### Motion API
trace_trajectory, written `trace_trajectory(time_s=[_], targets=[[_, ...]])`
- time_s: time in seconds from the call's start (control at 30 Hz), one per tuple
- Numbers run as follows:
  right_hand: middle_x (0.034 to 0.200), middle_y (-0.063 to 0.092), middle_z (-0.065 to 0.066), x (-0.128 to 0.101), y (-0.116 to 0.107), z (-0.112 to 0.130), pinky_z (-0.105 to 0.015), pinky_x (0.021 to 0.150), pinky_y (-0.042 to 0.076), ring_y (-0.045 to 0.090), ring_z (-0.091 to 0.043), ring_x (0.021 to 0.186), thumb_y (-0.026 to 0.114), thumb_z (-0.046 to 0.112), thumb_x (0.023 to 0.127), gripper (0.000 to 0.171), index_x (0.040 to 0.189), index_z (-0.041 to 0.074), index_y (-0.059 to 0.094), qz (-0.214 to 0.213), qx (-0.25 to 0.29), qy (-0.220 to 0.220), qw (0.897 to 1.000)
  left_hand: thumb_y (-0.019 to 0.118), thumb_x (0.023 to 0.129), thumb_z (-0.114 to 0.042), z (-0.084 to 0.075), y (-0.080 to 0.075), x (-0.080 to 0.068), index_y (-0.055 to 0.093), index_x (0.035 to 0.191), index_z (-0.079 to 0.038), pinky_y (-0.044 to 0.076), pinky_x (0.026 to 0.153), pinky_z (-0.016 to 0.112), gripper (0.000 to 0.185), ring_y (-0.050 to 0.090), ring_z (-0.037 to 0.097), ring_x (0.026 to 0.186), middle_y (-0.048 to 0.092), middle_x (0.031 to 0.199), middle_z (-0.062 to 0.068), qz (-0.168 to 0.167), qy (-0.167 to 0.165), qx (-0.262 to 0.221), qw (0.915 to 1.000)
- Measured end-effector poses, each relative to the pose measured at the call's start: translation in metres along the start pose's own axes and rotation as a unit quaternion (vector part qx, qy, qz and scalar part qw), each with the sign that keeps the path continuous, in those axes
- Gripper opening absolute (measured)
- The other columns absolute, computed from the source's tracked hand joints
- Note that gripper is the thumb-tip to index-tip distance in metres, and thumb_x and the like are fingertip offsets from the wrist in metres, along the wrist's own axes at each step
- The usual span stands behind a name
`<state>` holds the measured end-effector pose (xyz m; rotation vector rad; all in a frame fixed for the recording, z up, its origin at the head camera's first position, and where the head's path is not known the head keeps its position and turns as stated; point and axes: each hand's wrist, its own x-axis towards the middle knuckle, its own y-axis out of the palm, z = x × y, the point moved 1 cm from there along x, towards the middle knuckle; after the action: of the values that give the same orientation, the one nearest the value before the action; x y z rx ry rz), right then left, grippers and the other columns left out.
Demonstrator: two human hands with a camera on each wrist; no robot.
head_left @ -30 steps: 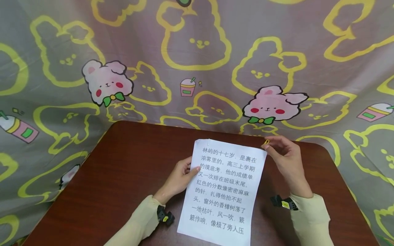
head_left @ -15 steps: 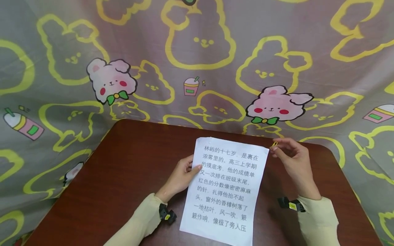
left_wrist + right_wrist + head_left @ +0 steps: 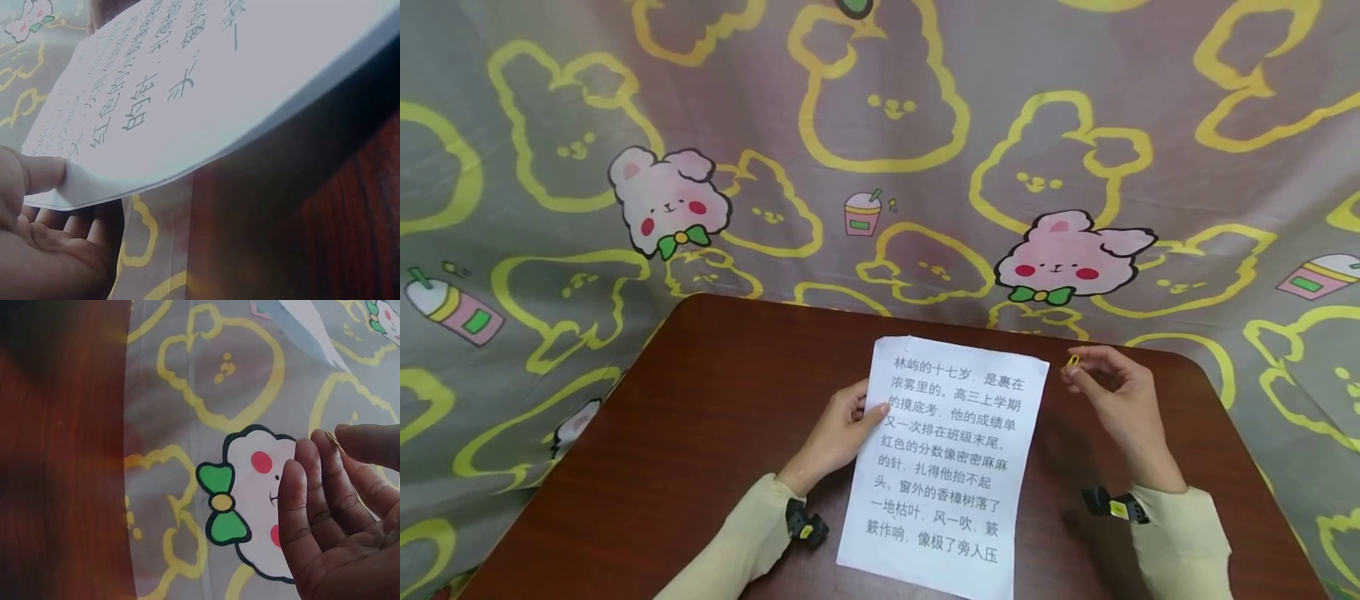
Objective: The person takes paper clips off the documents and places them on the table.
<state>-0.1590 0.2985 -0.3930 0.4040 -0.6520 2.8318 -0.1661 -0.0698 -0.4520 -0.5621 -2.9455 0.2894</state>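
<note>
- Left hand [image 3: 838,433] pinches the printed sheets [image 3: 951,458] at their left edge, lying mid-bench [image 3: 700,433]; keep that grip firm.
- Right hand [image 3: 1116,404] pinches a yellow paper clip [image 3: 1071,362] just right of the far right corner; best handled slowly.

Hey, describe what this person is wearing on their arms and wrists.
Both arms wear pale yellow long sleeves, the left sleeve and the right sleeve, ending at the wrists. Each wrist carries a small black device with a yellow mark: the left one, the right one. The left hand and right hand are bare, without gloves.
</note>
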Motion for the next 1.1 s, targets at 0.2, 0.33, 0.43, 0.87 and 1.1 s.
trace_trajectory(time_s=[0.2,0.33,0.43,0.87,1.1], targets=[[0.085,0.072,0.025,-0.003,-0.004,-0.009,-0.014,0.07,0.06,0.072,0.002,0.073,0.071,0.001,0.097,0.02,0.117,0.004,0.071,0.002,-0.01,-0.002,1.0,0.055,0.108,-0.008,0.0,0.0,0.0,0.058,0.142,-0.006,0.062,0.061,0.032,0.034,0.075,0.019,0.073,0.077,0.104,0.02,-0.004,-0.009,0.002,1.0],[0.084,0.072,0.026,-0.005,-0.006,-0.017,-0.014,0.069,0.059,0.073,0.001,0.073,0.071,0.001,0.097,0.02,0.116,0.002,0.07,0.006,-0.027,0.004,1.0,0.055,0.107,-0.008,0.0,-0.001,0.0,0.059,0.141,-0.007,0.063,0.061,0.033,0.034,0.075,0.02,0.074,0.077,0.105,0.02,-0.007,-0.015,-0.001,0.9999],[0.084,0.071,0.026,-0.007,-0.009,-0.025,-0.014,0.068,0.059,0.072,0.002,0.072,0.071,0.002,0.097,0.02,0.116,0.0,0.07,0.011,-0.034,0.011,0.999,0.056,0.107,-0.008,0.0,-0.002,0.0,0.059,0.141,-0.007,0.063,0.061,0.033,0.034,0.075,0.02,0.074,0.077,0.104,0.02,-0.008,-0.016,-0.002,0.9998],[0.085,0.074,0.016,-0.013,-0.019,-0.049,-0.017,0.066,0.06,0.07,0.002,0.074,0.07,0.006,0.099,0.022,0.118,-0.004,0.068,0.052,-0.067,0.044,0.995,0.056,0.108,-0.009,0.002,-0.001,0.002,0.057,0.142,-0.003,0.062,0.06,0.031,0.035,0.074,0.022,0.074,0.076,0.104,0.024,-0.003,-0.003,-0.001,1.0],[0.086,0.074,0.015,-0.01,-0.022,-0.063,-0.019,0.067,0.06,0.073,-0.001,0.078,0.067,0.007,0.101,0.025,0.121,-0.007,0.066,0.085,-0.084,0.062,0.991,0.056,0.107,-0.009,0.003,-0.002,0.002,0.057,0.142,-0.002,0.062,0.061,0.031,0.035,0.076,0.025,0.076,0.076,0.105,0.025,-0.004,-0.002,-0.001,1.0]])
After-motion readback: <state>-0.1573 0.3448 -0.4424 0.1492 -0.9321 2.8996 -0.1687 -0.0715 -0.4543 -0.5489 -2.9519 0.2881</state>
